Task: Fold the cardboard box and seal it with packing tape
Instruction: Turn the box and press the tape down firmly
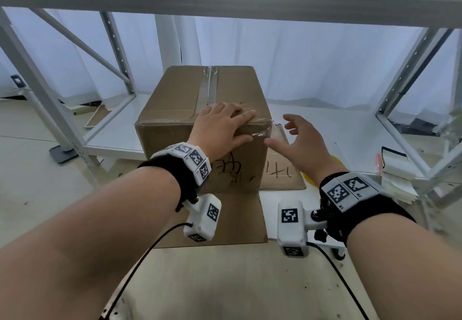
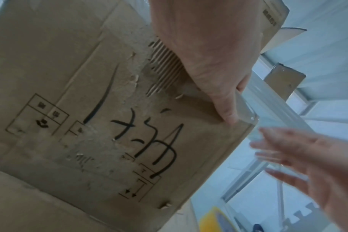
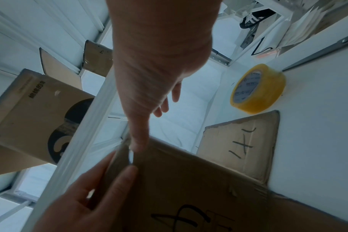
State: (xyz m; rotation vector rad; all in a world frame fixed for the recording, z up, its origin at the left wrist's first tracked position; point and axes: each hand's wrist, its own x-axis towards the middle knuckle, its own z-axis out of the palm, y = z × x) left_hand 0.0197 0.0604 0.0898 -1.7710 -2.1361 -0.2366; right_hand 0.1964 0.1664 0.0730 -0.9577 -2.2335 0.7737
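A brown cardboard box (image 1: 175,99) stands closed on the white shelf, with clear tape (image 1: 207,87) along its top seam. A second clear strip (image 1: 266,131) wraps over the front right corner. My left hand (image 1: 240,124) lies flat on the top near that corner, its thumb (image 2: 230,119) pressing the front face (image 2: 69,78). My right hand (image 1: 278,131) hovers beside the corner with fingers spread, and its thumb (image 3: 138,144) touches the tape at the box edge (image 3: 189,188). A yellow tape roll (image 3: 257,88) lies on the shelf to the right.
A flat cardboard piece (image 1: 282,174) with black writing lies right of the box. A cardboard flap (image 1: 237,217) lies in front of it. The upper shelf beam (image 1: 225,0) carries more boxes. Papers (image 1: 397,177) are stacked at the right by a shelf upright.
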